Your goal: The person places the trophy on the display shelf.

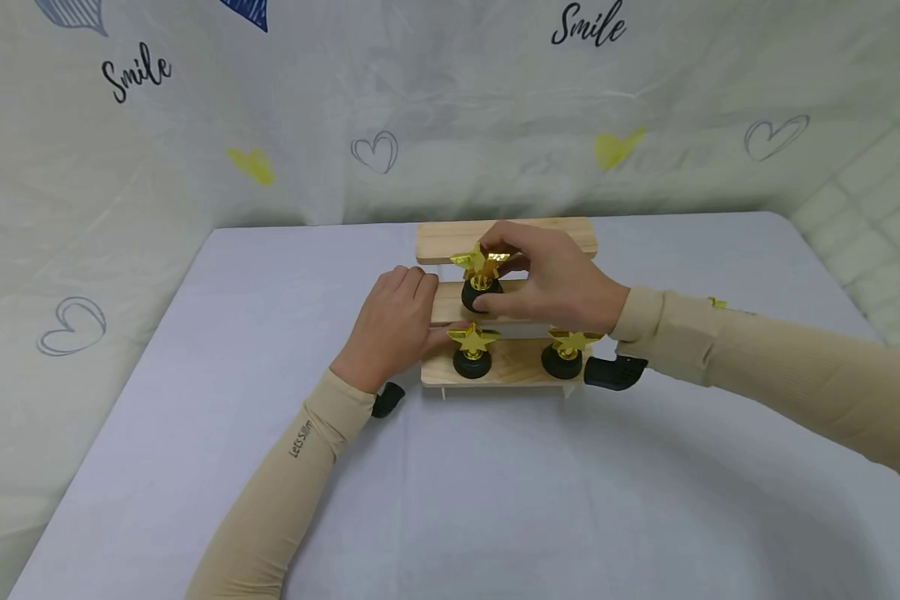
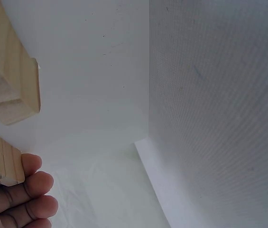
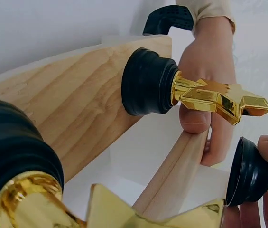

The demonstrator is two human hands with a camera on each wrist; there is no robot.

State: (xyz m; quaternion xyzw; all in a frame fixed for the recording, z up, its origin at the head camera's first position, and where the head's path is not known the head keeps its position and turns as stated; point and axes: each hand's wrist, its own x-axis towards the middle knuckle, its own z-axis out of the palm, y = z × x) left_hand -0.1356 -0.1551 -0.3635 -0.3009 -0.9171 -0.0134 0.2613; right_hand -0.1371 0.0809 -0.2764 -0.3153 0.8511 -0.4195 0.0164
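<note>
My right hand (image 1: 555, 271) pinches a gold star trophy (image 1: 477, 292) by its stem and round black base, above the left part of the stand's middle wooden shelf (image 1: 444, 304). In the right wrist view the held trophy's base (image 3: 250, 173) is tilted beside that shelf's edge. My left hand (image 1: 390, 329) grips the left end of the middle shelf, thumb on the near side and fingertips (image 2: 41, 183) curled round the end. Two more star trophies stand upright on the lowest shelf (image 1: 517, 362): one on the left (image 1: 472, 360), one on the right (image 1: 562, 362).
The top shelf (image 1: 450, 242) of the stand bears nothing in its visible part. White side supports (image 2: 91, 71) join the shelves. A pale cloth covers the table (image 1: 495, 500), and a printed curtain (image 1: 457, 100) hangs behind its far edge.
</note>
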